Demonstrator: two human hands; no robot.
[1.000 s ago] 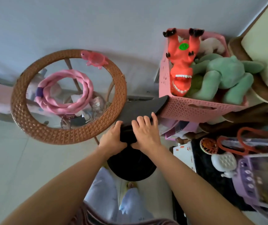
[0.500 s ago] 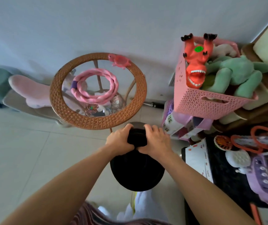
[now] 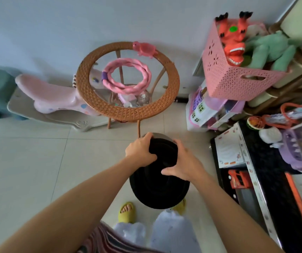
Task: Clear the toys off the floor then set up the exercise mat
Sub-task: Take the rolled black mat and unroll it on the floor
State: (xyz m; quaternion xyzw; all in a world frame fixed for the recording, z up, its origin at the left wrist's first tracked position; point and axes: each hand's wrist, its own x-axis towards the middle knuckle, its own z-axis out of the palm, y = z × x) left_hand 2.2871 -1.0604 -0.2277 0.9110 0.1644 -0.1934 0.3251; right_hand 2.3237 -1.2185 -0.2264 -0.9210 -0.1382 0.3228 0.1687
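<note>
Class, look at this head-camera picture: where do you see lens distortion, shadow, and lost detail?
Head view: wide-angle lens bends the floor tile lines and stretches the forearms; soft daylight throws a faint shadow on the wall behind the round wicker table; the rolled black mat, gripped by left hand and right hand, reads nearly featureless.

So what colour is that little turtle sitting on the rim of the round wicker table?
The turtle is pink, seen clearly in the head view.
</note>
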